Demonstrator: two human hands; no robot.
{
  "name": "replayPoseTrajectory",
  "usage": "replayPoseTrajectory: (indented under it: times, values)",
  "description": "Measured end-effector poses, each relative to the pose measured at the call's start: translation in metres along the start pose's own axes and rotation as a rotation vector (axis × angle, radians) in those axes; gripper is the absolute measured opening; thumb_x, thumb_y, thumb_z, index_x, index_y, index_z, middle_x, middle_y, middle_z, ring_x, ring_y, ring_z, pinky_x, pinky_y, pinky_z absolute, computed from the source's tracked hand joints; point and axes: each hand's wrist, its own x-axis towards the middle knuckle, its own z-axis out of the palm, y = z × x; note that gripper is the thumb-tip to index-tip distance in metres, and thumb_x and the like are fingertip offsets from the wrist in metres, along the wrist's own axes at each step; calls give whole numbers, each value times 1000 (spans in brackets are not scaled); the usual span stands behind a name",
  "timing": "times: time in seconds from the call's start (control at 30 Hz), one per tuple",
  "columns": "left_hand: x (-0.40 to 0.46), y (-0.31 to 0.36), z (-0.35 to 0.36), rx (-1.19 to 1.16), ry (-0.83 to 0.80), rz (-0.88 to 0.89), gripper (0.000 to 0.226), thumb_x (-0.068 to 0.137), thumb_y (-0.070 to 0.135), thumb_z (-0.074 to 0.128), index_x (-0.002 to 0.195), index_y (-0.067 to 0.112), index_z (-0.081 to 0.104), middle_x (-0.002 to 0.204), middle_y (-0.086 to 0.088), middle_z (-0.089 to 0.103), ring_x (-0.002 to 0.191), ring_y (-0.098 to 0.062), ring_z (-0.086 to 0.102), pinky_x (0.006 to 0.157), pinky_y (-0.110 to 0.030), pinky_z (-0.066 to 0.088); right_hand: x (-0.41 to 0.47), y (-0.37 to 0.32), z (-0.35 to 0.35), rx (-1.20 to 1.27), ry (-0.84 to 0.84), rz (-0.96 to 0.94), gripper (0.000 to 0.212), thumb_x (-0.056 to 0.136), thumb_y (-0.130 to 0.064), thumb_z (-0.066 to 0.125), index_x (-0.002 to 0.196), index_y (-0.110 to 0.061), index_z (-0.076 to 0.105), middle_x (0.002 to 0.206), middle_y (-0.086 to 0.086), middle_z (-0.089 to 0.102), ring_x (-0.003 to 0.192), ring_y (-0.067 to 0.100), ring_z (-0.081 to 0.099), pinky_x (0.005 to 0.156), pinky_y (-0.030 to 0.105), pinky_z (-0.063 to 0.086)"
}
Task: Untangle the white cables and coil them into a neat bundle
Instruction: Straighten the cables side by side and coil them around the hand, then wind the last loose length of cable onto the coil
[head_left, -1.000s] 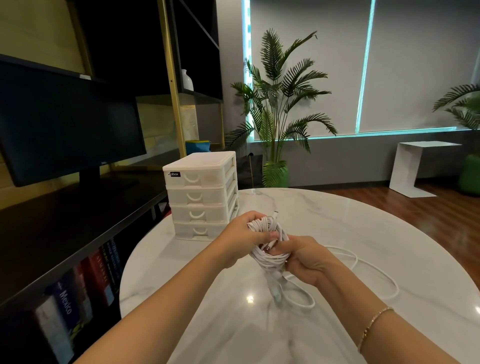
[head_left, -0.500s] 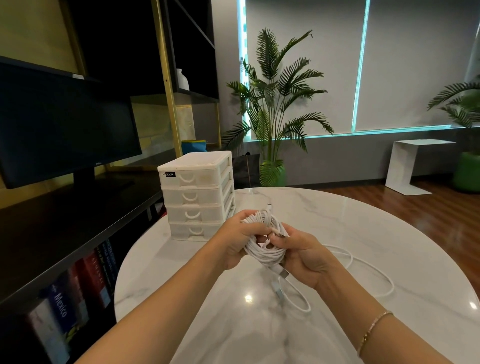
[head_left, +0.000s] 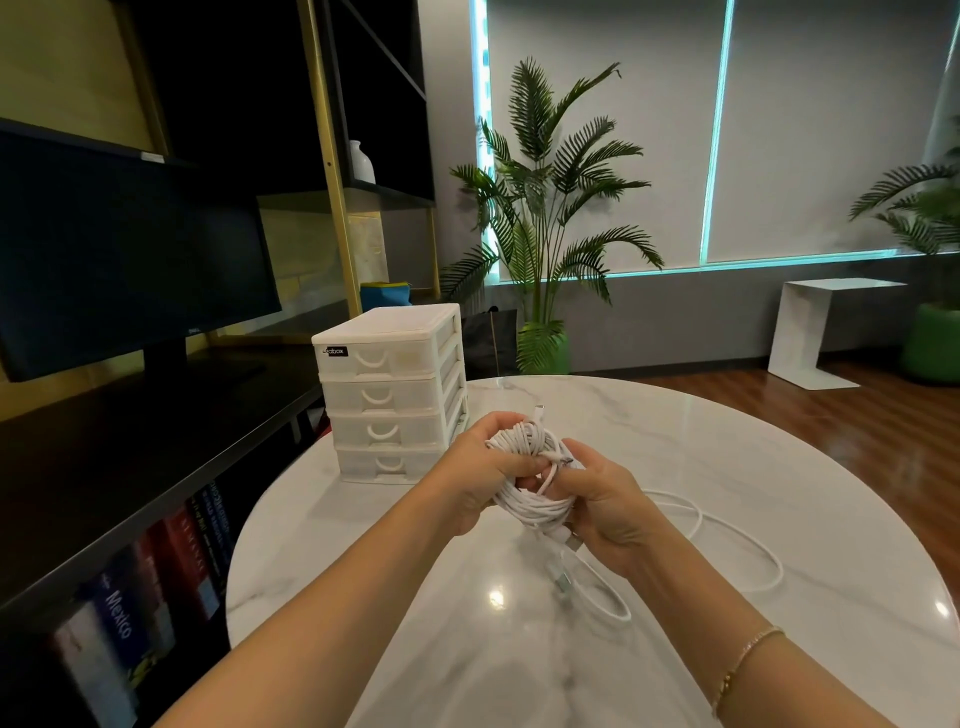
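Note:
A coil of white cable (head_left: 530, 499) hangs between both hands above the round marble table (head_left: 779, 467). My left hand (head_left: 480, 475) grips the coil's left side, fingers curled round the strands. My right hand (head_left: 605, 512) holds the right side and pinches a strand near a connector. One white plug (head_left: 540, 409) sticks up from the top of the coil. A loose length of cable (head_left: 748, 545) trails from under my right hand and loops over the table to the right. Another loop with a plug (head_left: 597, 592) lies on the table below the hands.
A white four-drawer plastic organiser (head_left: 389, 395) stands on the table's left rear, close to my left hand. A dark shelf unit with a monitor (head_left: 130, 249) and books runs along the left. A palm plant (head_left: 545, 218) and a white side table (head_left: 826, 332) stand beyond.
The coil has been turned slightly in the hands, and my right hand's fingers have shifted up to the strands near the connector. The trailing loops on the table lie about as before.

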Motion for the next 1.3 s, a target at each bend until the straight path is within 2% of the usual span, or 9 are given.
replayPoseTrajectory:
  times: [0.13,0.4,0.53,0.73,0.8,0.9,1.1,1.2,1.3]
  values:
    - [3,-3,1,4,59,-18,33,80,-2,68,99,23,57,91,-7,64,78,-22,62,72,-34,54,-1,-1,7,-38,116,-21,73,81,5,63,144,-11,31,105,10,59,81,20,65,59,26,57]
    - [6,-4,-3,135,151,-10,34,78,0,70,94,26,54,102,-10,62,86,-25,60,70,-33,53,-1,10,20,-289,301,-196,75,74,-14,79,136,-26,38,108,3,61,84,12,63,69,23,54]
    - [7,-3,-12,210,140,-22,32,78,-2,70,95,21,56,93,-11,63,75,-21,59,71,-33,52,-3,16,15,-753,338,-575,42,85,-24,67,117,-46,51,116,-12,42,98,7,50,77,9,39]
    - [7,-7,-20,691,171,106,31,80,15,72,101,31,55,91,-1,64,75,-15,59,58,-24,49,-10,1,27,-867,203,-806,14,89,-19,59,81,-27,68,97,-9,51,88,1,47,74,6,36]
    - [5,-6,-24,864,152,134,37,78,14,73,105,32,56,94,0,62,80,-16,56,59,-22,43,-14,-18,27,-774,139,-707,26,91,-13,54,74,-32,61,79,-12,56,70,-2,51,65,9,40]
    - [2,-1,-31,975,131,151,44,77,16,76,112,33,57,89,4,56,75,-13,51,54,-18,39,-19,-43,21,-382,118,-409,30,94,-2,43,75,-15,62,61,-3,59,53,8,50,54,23,42]
    - [2,8,-41,1004,255,279,48,77,31,75,122,30,58,107,-6,63,96,-20,56,78,-23,44,-30,-65,14,190,-76,-181,19,91,-29,51,89,-10,56,103,17,66,83,35,69,75,49,57]
    - [3,10,-52,983,332,302,52,78,33,74,126,27,56,113,-11,63,104,-25,56,89,-31,46,-30,-63,-4,369,-194,-66,80,47,-40,88,115,-12,56,117,28,61,95,40,68,75,51,57]
    - [1,14,-63,985,406,312,55,79,33,73,130,23,54,123,-10,60,113,-27,52,97,-36,42,-36,-66,-23,327,-248,65,93,40,-19,94,124,-10,54,114,29,63,46,18,64,47,32,56]
